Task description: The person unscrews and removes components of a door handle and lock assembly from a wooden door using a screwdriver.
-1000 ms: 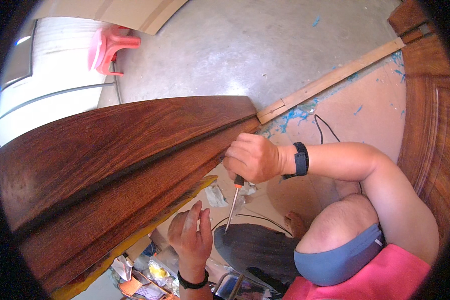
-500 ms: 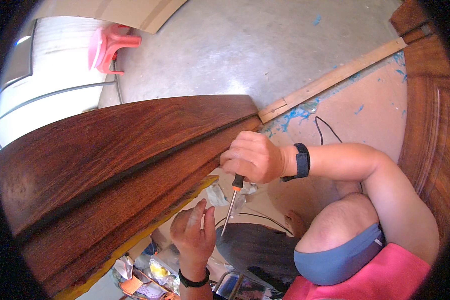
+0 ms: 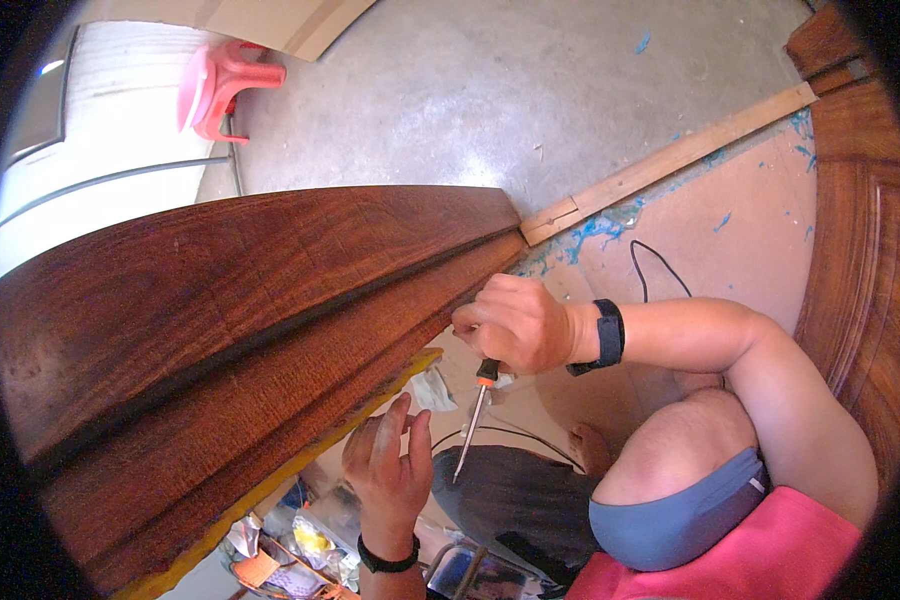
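Observation:
My right hand (image 3: 518,325) is closed around the handle of a screwdriver (image 3: 477,415) with a black and orange grip. Its metal shaft slants down and left, its tip over dark grey cloth and apart from the wood. To the left, my left hand (image 3: 385,465) is raised with thumb and forefinger apart and nothing visible between them; its other fingers are partly hidden. Both hands are beside the lower edge of a large dark brown wooden panel (image 3: 220,290), which has a long groove and a yellow strip (image 3: 270,495) along its underside.
A pale wooden batten (image 3: 670,160) runs from the panel's end toward more brown woodwork (image 3: 860,270) at right. Blue scraps (image 3: 600,230) and a black cable (image 3: 655,262) lie on the floor. A pink stool (image 3: 220,90) stands far left; assorted items (image 3: 290,560) are clustered below.
My right hand has shifted slightly right and down, carrying the screwdriver with it. My left hand has hardly moved and keeps its shape.

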{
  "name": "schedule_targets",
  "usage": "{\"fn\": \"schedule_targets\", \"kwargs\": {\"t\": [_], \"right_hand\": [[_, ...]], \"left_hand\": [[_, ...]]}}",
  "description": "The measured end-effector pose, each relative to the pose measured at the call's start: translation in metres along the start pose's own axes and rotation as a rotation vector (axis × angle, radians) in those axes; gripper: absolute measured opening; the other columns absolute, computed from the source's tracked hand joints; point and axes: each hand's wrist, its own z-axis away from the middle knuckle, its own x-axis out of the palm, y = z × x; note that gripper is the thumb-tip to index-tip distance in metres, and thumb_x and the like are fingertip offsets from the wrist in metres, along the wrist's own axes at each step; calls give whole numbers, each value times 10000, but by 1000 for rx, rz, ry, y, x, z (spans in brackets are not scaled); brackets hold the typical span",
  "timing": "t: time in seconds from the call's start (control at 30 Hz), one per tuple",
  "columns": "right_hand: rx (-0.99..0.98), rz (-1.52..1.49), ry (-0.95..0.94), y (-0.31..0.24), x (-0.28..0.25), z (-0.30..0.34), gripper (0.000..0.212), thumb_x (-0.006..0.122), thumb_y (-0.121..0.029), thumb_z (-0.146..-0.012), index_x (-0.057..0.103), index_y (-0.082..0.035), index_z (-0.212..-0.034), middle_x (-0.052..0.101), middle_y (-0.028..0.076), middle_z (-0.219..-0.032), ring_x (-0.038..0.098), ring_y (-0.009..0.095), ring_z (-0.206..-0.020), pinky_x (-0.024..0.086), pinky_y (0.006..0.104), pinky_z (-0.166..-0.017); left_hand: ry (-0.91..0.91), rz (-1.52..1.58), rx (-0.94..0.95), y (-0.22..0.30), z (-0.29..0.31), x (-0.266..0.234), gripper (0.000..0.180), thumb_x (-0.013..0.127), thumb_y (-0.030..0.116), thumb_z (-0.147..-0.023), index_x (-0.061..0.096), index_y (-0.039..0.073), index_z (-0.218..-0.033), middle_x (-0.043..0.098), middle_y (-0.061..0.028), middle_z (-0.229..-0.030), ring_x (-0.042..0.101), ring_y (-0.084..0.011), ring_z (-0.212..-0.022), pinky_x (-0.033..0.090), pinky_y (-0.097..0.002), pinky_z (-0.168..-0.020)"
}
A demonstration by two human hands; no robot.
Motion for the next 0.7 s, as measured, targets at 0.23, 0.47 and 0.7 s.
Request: {"fn": "schedule_targets", "kwargs": {"t": [0.23,0.47,0.7], "right_hand": [[148,-71,-48,5,-5,18,186,650,-144,-737,531,-50,-844,634,85,-864,595,234,-668,436,344,-581],[213,-9,59,4,-12,-6,224,655,-136,-743,638,-18,-933,636,70,-818,592,225,-671,449,335,-594],[11,125,28,7,-14,-8,258,621,-160,-720,689,-12,-920,638,57,-815,588,187,-682,441,319,-580]], "left_hand": [[-30,132,-87,3,-8,12,264,757,47,-813,665,25,-1059,679,-97,-748,656,-244,-650,503,-357,-598],[-52,153,-72,7,-11,15,197,744,67,-829,683,18,-1010,690,-115,-783,646,-224,-646,482,-328,-563],[-54,140,-87,10,-4,11,229,751,46,-817,672,26,-1030,677,-126,-770,636,-240,-634,471,-354,-555]]}}
